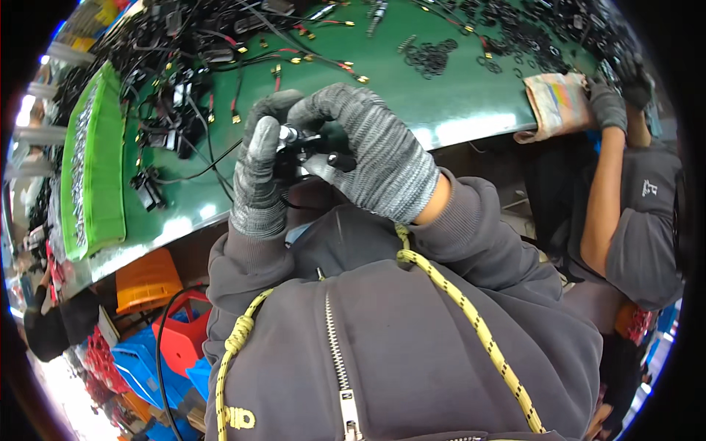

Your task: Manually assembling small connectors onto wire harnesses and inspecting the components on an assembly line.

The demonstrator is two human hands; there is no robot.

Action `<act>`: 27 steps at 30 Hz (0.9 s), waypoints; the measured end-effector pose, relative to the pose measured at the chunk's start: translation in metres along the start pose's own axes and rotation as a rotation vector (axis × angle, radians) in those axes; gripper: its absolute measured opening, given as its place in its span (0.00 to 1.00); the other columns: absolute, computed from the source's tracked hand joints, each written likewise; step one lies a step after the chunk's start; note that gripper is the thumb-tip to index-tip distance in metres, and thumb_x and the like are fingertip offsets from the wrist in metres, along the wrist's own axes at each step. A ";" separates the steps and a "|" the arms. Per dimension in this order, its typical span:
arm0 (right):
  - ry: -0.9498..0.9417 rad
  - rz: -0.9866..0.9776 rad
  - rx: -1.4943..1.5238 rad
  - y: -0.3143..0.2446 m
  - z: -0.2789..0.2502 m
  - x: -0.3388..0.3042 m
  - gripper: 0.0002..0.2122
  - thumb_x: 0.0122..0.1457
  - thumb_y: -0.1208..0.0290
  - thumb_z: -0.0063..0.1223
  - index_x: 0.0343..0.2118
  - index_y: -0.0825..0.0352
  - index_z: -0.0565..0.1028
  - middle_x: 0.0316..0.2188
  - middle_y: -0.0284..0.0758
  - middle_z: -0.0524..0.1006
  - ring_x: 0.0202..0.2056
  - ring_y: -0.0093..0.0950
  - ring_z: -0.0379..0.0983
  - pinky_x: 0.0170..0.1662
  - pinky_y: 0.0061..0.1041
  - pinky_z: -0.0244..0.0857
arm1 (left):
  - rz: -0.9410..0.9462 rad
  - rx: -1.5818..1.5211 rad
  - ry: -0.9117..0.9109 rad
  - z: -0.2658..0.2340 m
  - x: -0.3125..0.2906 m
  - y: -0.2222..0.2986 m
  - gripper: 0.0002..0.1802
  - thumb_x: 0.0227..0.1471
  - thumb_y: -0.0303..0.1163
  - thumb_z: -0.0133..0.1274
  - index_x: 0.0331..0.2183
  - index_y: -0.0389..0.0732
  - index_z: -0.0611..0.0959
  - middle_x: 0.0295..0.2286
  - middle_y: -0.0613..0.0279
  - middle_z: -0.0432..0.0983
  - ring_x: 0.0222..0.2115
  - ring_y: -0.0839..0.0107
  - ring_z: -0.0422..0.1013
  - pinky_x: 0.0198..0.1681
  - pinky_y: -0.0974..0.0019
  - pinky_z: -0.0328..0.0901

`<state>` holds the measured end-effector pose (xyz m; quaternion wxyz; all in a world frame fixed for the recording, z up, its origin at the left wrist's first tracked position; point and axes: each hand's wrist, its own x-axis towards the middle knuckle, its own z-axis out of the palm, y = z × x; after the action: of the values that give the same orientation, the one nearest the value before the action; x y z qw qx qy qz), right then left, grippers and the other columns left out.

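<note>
Both my hands wear grey knitted gloves and meet in front of my chest at the green table's near edge. My left hand (257, 169) is closed round a small black part with a silver round end (291, 135). My right hand (382, 151) curls over the same part from the other side, its thumb and fingers on it. The part's exact kind is mostly hidden by the gloves. A black cable (193, 176) runs from near my left hand toward a small black block (147, 192) on the table.
A green tray (110, 176) of small metal pieces stands at left. Black parts with red wires and gold connectors (360, 78) spread across the green table (323, 51). Black rings (430, 59) lie beyond. A cloth bag (551, 110) and a gloved co-worker (625, 220) are at right; an orange bucket (147, 283) is below left.
</note>
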<state>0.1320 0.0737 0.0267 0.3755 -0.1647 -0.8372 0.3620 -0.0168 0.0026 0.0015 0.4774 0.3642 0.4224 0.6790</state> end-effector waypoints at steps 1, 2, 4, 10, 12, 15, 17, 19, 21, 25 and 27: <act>0.009 0.043 0.016 0.001 -0.001 0.000 0.20 0.41 0.78 0.62 0.40 0.66 0.71 0.37 0.38 0.73 0.41 0.38 0.69 0.46 0.33 0.64 | -0.015 -0.044 -0.012 0.001 0.001 -0.002 0.26 0.53 0.47 0.49 0.48 0.39 0.69 0.41 0.58 0.71 0.40 0.70 0.70 0.44 0.66 0.67; 0.016 0.082 0.040 0.003 -0.002 0.000 0.20 0.41 0.78 0.62 0.41 0.66 0.71 0.37 0.38 0.73 0.41 0.39 0.69 0.46 0.33 0.64 | -0.029 -0.083 -0.016 0.002 0.000 -0.003 0.25 0.53 0.46 0.49 0.47 0.40 0.69 0.40 0.59 0.71 0.38 0.71 0.71 0.40 0.69 0.68; 0.041 0.095 0.029 0.006 -0.004 -0.003 0.21 0.41 0.77 0.62 0.41 0.66 0.71 0.37 0.39 0.73 0.41 0.38 0.69 0.46 0.33 0.64 | -0.089 -0.136 0.021 0.010 0.000 -0.002 0.20 0.54 0.43 0.49 0.45 0.43 0.70 0.38 0.61 0.71 0.35 0.73 0.72 0.35 0.72 0.69; 0.010 -0.187 0.083 0.016 -0.043 0.010 0.24 0.45 0.79 0.59 0.48 0.65 0.69 0.41 0.37 0.72 0.43 0.32 0.70 0.45 0.29 0.65 | 0.129 -0.190 0.103 0.019 0.003 -0.019 0.21 0.53 0.40 0.50 0.46 0.43 0.68 0.35 0.51 0.71 0.38 0.59 0.71 0.46 0.57 0.66; 0.085 0.139 0.554 0.024 -0.071 0.010 0.25 0.48 0.75 0.57 0.52 0.57 0.67 0.56 0.36 0.63 0.53 0.34 0.62 0.54 0.32 0.58 | 0.116 -0.241 0.106 0.014 0.000 -0.020 0.23 0.52 0.41 0.51 0.48 0.46 0.67 0.35 0.48 0.70 0.39 0.56 0.68 0.50 0.53 0.61; 0.534 0.033 0.610 0.039 -0.101 0.026 0.31 0.52 0.82 0.49 0.60 0.60 0.56 0.48 0.32 0.68 0.37 0.21 0.69 0.32 0.16 0.70 | 0.151 -0.239 0.001 0.012 0.005 -0.022 0.28 0.50 0.47 0.53 0.50 0.47 0.66 0.36 0.48 0.69 0.40 0.57 0.66 0.54 0.51 0.56; 0.550 -0.052 0.673 0.059 -0.106 0.024 0.30 0.52 0.82 0.48 0.60 0.59 0.57 0.48 0.31 0.67 0.39 0.21 0.68 0.34 0.14 0.70 | 0.155 -0.291 -0.049 0.003 0.009 -0.028 0.30 0.49 0.49 0.54 0.50 0.47 0.66 0.36 0.48 0.69 0.39 0.57 0.67 0.54 0.51 0.56; 0.633 -0.042 0.528 0.072 -0.103 0.022 0.34 0.51 0.79 0.53 0.61 0.59 0.55 0.53 0.33 0.63 0.42 0.23 0.68 0.35 0.16 0.70 | 0.156 -0.311 -0.121 -0.005 0.012 -0.033 0.34 0.46 0.52 0.57 0.51 0.49 0.66 0.36 0.47 0.70 0.39 0.56 0.68 0.51 0.52 0.61; 0.667 -0.126 0.528 0.079 -0.099 0.021 0.28 0.50 0.83 0.52 0.56 0.63 0.60 0.48 0.35 0.67 0.40 0.26 0.70 0.34 0.19 0.70 | 0.139 -0.305 -0.088 0.000 0.009 -0.029 0.32 0.46 0.43 0.59 0.51 0.50 0.65 0.35 0.48 0.70 0.35 0.60 0.70 0.42 0.58 0.66; 0.691 -0.272 0.579 0.090 -0.102 0.023 0.20 0.51 0.88 0.50 0.48 0.65 0.67 0.42 0.37 0.72 0.34 0.26 0.72 0.29 0.21 0.71 | 0.101 -0.202 -0.007 0.008 0.007 -0.024 0.33 0.44 0.30 0.61 0.50 0.52 0.62 0.33 0.51 0.71 0.30 0.66 0.72 0.32 0.65 0.71; 0.752 -0.261 0.566 0.087 -0.097 0.026 0.18 0.51 0.88 0.51 0.45 0.65 0.68 0.41 0.37 0.72 0.31 0.25 0.72 0.29 0.21 0.70 | 0.121 -0.125 0.021 0.010 0.007 -0.023 0.32 0.45 0.29 0.59 0.49 0.52 0.62 0.33 0.52 0.72 0.31 0.67 0.72 0.31 0.68 0.70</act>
<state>0.1877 0.1940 0.0209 0.7241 -0.0693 -0.5258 0.4408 -0.0016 0.0156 -0.0153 0.4527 0.3514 0.3612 0.7356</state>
